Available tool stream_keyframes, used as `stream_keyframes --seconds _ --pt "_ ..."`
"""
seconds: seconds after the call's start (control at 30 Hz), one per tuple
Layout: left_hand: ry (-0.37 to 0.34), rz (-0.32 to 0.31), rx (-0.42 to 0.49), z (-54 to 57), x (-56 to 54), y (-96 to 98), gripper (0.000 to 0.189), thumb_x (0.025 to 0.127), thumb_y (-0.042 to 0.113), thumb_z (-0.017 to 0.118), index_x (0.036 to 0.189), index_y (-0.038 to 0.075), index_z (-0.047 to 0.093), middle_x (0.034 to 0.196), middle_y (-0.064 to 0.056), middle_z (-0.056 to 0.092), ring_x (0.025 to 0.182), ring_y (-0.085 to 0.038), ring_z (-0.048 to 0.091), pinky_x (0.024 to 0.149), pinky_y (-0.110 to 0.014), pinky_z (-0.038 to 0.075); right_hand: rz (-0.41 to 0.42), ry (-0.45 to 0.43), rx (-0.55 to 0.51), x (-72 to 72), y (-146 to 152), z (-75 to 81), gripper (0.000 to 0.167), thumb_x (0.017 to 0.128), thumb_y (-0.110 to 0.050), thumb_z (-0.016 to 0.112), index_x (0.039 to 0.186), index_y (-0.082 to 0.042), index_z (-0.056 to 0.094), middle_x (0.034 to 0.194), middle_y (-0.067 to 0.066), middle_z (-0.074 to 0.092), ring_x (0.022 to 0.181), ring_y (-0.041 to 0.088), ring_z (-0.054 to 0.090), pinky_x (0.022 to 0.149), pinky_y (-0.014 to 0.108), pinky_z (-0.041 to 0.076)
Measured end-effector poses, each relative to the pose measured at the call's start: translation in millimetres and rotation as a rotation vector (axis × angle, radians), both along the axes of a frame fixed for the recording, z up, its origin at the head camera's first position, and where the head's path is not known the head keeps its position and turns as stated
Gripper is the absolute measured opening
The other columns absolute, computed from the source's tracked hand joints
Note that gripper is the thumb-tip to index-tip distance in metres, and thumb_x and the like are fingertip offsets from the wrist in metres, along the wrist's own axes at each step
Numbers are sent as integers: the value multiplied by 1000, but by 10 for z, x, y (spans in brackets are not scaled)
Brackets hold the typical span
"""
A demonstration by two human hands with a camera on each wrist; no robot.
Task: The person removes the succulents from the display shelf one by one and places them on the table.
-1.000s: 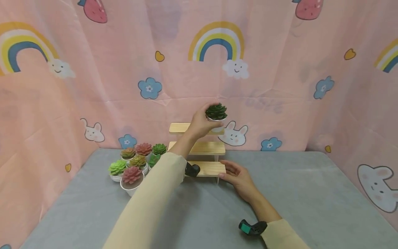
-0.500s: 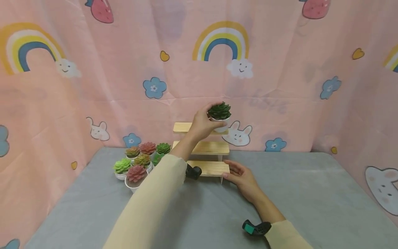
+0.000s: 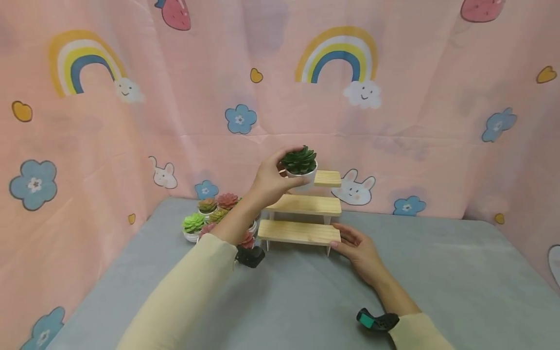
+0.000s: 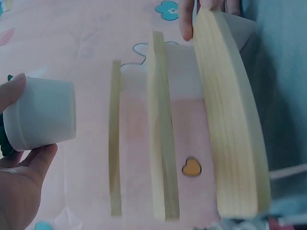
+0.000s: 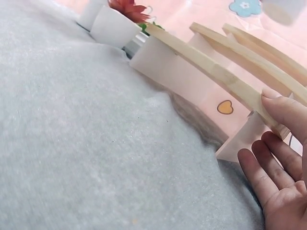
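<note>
A three-step wooden shelf stand (image 3: 299, 232) with pale supports rests on the table. Above and in front of its top board, my left hand (image 3: 268, 182) holds a potted succulent (image 3: 302, 179), dark green in a white pot, between thumb and fingers. In the left wrist view, a gap separates the pot (image 4: 48, 112) from the top board (image 4: 115, 139). My right hand (image 3: 359, 252) pinches the right end of the lowest board. Its thumb lies on the board's front edge in the right wrist view, while the other fingers (image 5: 261, 175) stay near the support.
Several potted succulents, among them a bright green one (image 3: 193, 222) and a red one (image 5: 128, 10), crowd the table left of the stand, partly behind my left forearm. Grey cloth (image 3: 280, 301) covers the table. A pink patterned curtain (image 3: 288, 112) hangs behind.
My left hand has carried the potted succulent leftward along the top board, from its right end toward the middle. The right hand keeps its hold on the lowest board. The head view has turned left.
</note>
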State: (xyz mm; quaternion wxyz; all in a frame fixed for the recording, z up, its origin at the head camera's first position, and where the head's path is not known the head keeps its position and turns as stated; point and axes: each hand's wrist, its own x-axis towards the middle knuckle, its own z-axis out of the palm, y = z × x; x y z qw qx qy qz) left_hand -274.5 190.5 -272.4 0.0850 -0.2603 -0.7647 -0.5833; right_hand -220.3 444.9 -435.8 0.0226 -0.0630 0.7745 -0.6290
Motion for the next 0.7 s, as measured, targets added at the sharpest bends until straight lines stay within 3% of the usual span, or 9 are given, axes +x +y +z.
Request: stream_keyframes --seconds 0.17,0.43,0.7 --pt "-11 12 19 7 171 -326 69 84 6 82 145 20 53 139 -10 59 125 -27 62 103 -43 55 -3 -10 9 -1 7 -1 65 94 -26 73 150 -6 46 151 22 50 119 4 62 92 12 53" --pt "3 75 -1 1 404 -858 70 83 6 82 145 18 52 136 -11 62 121 -27 63 103 -44 55 -15 -23 4 11 -3 4 67 94 -25 74 150 -6 44 152 23 48 114 -3 61 91 11 53" --pt "-1 205 -91 -39 644 -1367 70 85 12 82 147 23 51 137 -9 61 124 -25 63 97 -20 56 6 0 -20 1 -7 11 65 95 -21 73 150 -2 44 151 26 48 109 -8 62 90 11 54"
